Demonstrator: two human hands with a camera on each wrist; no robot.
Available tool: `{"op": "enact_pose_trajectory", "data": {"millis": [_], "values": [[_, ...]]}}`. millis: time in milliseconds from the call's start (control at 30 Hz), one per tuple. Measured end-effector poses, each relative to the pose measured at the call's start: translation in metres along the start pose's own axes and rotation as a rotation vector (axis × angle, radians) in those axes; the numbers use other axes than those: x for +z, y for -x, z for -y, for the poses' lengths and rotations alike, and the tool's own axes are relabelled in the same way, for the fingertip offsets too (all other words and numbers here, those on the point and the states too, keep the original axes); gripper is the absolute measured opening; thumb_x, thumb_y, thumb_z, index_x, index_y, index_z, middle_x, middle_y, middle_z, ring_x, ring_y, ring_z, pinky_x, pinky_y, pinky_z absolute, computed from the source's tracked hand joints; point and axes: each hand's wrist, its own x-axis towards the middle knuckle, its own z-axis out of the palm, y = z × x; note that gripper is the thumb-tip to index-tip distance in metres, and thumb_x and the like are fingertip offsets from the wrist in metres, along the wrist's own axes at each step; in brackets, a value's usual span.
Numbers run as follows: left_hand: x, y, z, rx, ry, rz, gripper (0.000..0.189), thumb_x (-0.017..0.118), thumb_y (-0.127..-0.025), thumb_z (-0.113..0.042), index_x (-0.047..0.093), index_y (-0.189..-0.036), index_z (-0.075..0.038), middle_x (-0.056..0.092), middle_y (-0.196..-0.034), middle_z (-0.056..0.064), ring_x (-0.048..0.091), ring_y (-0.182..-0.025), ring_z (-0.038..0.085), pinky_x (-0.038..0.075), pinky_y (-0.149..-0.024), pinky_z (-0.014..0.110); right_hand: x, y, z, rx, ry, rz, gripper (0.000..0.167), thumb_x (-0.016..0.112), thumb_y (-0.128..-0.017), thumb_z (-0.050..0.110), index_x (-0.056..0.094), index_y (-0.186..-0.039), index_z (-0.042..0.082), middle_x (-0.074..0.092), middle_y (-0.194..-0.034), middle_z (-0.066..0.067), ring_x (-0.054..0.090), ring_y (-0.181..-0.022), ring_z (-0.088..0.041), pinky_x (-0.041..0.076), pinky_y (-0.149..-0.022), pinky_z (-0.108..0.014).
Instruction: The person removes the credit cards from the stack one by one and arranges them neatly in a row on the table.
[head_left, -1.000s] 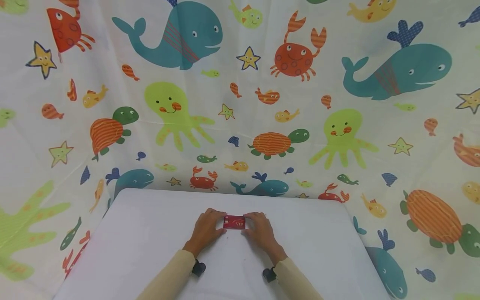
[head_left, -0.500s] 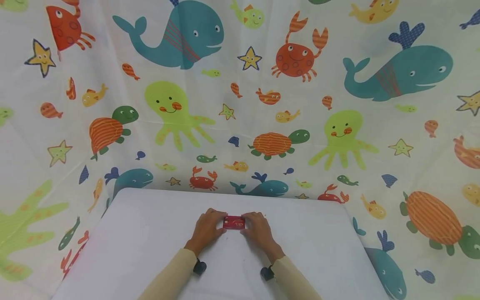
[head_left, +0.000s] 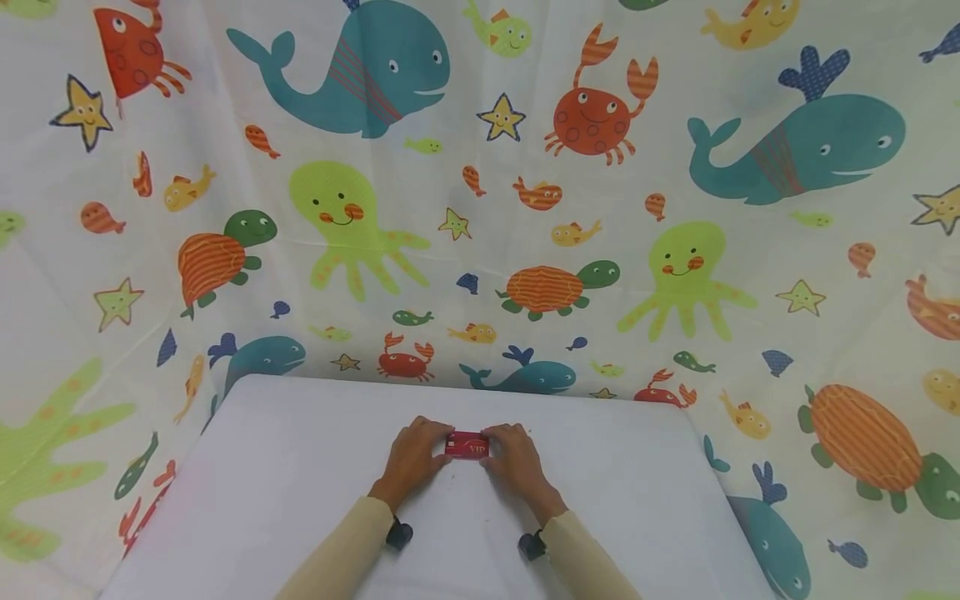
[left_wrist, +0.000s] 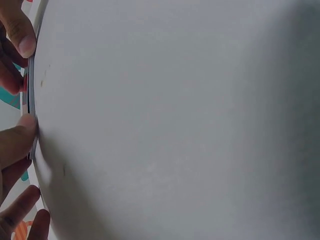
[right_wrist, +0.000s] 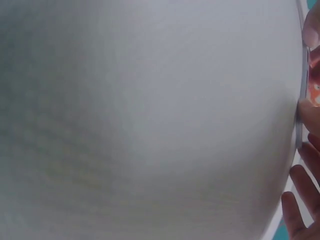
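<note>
Left hand (head_left: 409, 460) and right hand (head_left: 521, 463) pinch opposite ends of a red card (head_left: 467, 445) reading VIP, the white table (head_left: 300, 467) beneath and patterned cloth (head_left: 468, 250) behind.

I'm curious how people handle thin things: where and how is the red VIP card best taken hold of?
The red VIP card is thin, its long sides running left to right, so probably at its short ends, from both sides, as the left hand and right hand do: thumbs on the near edge, fingers on the far.
</note>
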Motion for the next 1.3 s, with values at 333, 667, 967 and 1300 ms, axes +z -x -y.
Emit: {"op": "enact_pose_trajectory", "data": {"millis": [333,667,967,1300], "values": [[-0.006,-0.001,-0.001,-0.001,-0.032,0.025,0.052,0.091,-0.086,-0.027,0.073,-0.134,-0.018,0.076,-0.127,0.0,0.063,-0.121,0.021,0.057,-0.106,0.045,-0.003,0.0,0.005,0.052,-0.035,0.009,0.043,0.088,-0.089,0.022,0.074,-0.13,0.018,0.073,-0.134,-0.001,0.061,-0.131,-0.026,0.046,-0.12,-0.053],[-0.015,0.002,-0.001,0.038,-0.03,0.016,0.049,0.091,-0.085,-0.023,0.075,-0.131,-0.014,0.077,-0.126,0.002,0.063,-0.121,0.023,0.058,-0.104,0.047,-0.005,-0.001,0.008,0.051,-0.069,0.01,0.041,0.088,-0.089,0.021,0.077,-0.128,0.018,0.073,-0.133,-0.001,0.062,-0.133,-0.026,0.047,-0.119,-0.054],[-0.021,0.007,0.0,0.057,-0.083,0.006,0.049,0.092,-0.084,-0.026,0.076,-0.128,-0.015,0.077,-0.124,0.002,0.064,-0.119,0.022,0.059,-0.102,0.045,-0.005,0.0,0.014,0.054,-0.095,0.014,0.039,0.089,-0.088,0.021,0.078,-0.125,0.019,0.073,-0.128,0.001,0.062,-0.126,-0.023,0.051,-0.115,-0.049],[-0.029,0.017,0.004,0.053,-0.082,-0.008,0.049,0.094,-0.082,-0.025,0.077,-0.127,-0.014,0.078,-0.122,0.003,0.065,-0.118,0.023,0.06,-0.102,0.046,-0.006,0.004,0.024,0.035,-0.136,0.027,0.038,0.09,-0.087,0.02,0.079,-0.124,0.018,0.073,-0.126,0.0,0.062,-0.125,-0.023,0.053,-0.113,-0.051]]}}
